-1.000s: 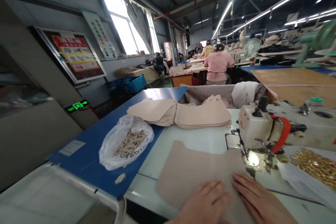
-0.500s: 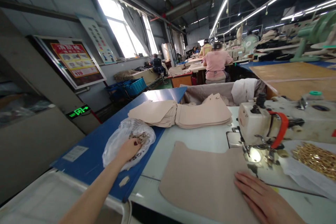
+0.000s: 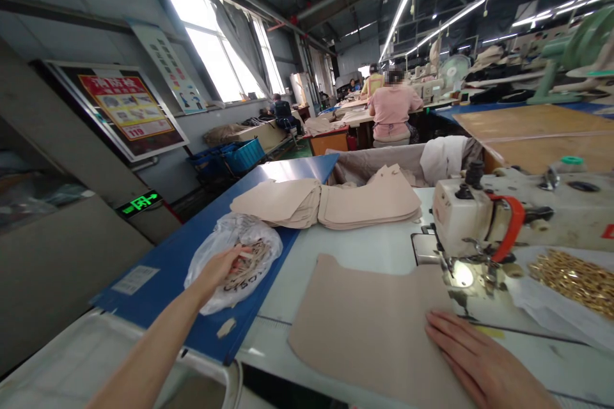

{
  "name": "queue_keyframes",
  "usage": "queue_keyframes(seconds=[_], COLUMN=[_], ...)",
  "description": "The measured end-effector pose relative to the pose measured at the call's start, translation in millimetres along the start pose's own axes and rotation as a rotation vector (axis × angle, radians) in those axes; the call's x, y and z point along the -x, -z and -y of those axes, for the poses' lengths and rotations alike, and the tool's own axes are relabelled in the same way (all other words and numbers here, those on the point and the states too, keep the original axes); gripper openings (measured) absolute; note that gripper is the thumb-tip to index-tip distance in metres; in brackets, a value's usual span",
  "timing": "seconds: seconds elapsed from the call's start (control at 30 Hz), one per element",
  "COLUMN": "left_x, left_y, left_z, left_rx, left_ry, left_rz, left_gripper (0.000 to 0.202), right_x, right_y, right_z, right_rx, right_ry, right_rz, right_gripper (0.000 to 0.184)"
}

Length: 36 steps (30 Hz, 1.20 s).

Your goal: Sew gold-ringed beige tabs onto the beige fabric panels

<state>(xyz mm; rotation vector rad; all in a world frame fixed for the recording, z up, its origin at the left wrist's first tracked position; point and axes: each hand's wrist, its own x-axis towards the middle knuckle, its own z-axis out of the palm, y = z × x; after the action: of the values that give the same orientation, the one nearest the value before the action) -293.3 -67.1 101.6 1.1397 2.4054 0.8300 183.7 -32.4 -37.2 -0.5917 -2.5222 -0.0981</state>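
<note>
My left hand (image 3: 218, 268) reaches into a clear plastic bag (image 3: 235, 259) of small beige strips on the blue board, its fingers curled round some strips. My right hand (image 3: 472, 358) lies flat, fingers stretched, on a large beige cut piece (image 3: 374, 326) spread on the white table. The piece's far right corner sits by the needle of a white sewing machine (image 3: 484, 220) with a lit lamp.
A stack of beige cut pieces (image 3: 330, 201) lies beyond. A pile of gold metal parts (image 3: 573, 278) sits on plastic at the right. The blue board (image 3: 158, 275) borders the table's left. People sit at machines far back (image 3: 391, 112).
My left hand left the beige piece, swung left to the plastic bag, and now curls round strips inside it. My right hand stayed flat on the piece.
</note>
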Motion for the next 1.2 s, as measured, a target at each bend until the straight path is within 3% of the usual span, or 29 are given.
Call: queue_keyframes(seconds=[0.1, 0.17, 0.27, 0.43, 0.53, 0.6, 0.67, 0.87, 1.0, 1.1, 1.2], left_x=[16, 30, 56, 118, 145, 152, 152, 132, 109, 100, 101], left_y=[-6.7, -24.1, -75.2, -182.8, -219.2, -230.2, -235.9, -246.4, -252.0, -256.3, -258.9], left_z=[-23, -44, -75, -119, -141, -151, -157, -160, -158, -156, -158], left_rx=[0.008, 0.037, 0.109, 0.270, 0.297, 0.270, 0.217, 0.084, 0.114, 0.214, 0.280], left_ry=[-0.082, -0.167, -0.227, -0.316, -0.451, -0.516, -0.581, -0.768, -0.598, -0.458, -0.403], left_rz=[-0.004, 0.038, 0.213, 0.642, 0.744, 0.776, 0.799, 0.715, 0.652, 0.652, 0.645], left_gripper=[0.060, 0.059, 0.053, 0.041, 0.033, 0.031, 0.030, 0.027, 0.029, 0.034, 0.035], right_x=[-3, -9, -21, -40, -38, -32, -25, -15, 0, 12, 15], right_y=[4, 11, 24, 39, 42, 42, 42, 59, 82, 92, 89], right_z=[5, 10, 17, 19, 16, 11, 7, -17, -66, -108, -134], right_rx=[-0.050, -0.131, -0.348, -0.703, -0.863, -0.854, -0.743, -0.338, -0.082, 0.109, 0.138], right_ry=[-0.083, -0.175, -0.338, -0.642, -0.808, -0.896, -0.896, -0.669, -0.759, -0.836, -0.785], right_rz=[0.071, 0.142, 0.161, -0.003, -0.062, -0.077, -0.025, 0.183, 0.137, 0.200, 0.286], right_gripper=[0.037, 0.036, 0.033, 0.026, 0.019, 0.022, 0.021, 0.022, 0.022, 0.021, 0.017])
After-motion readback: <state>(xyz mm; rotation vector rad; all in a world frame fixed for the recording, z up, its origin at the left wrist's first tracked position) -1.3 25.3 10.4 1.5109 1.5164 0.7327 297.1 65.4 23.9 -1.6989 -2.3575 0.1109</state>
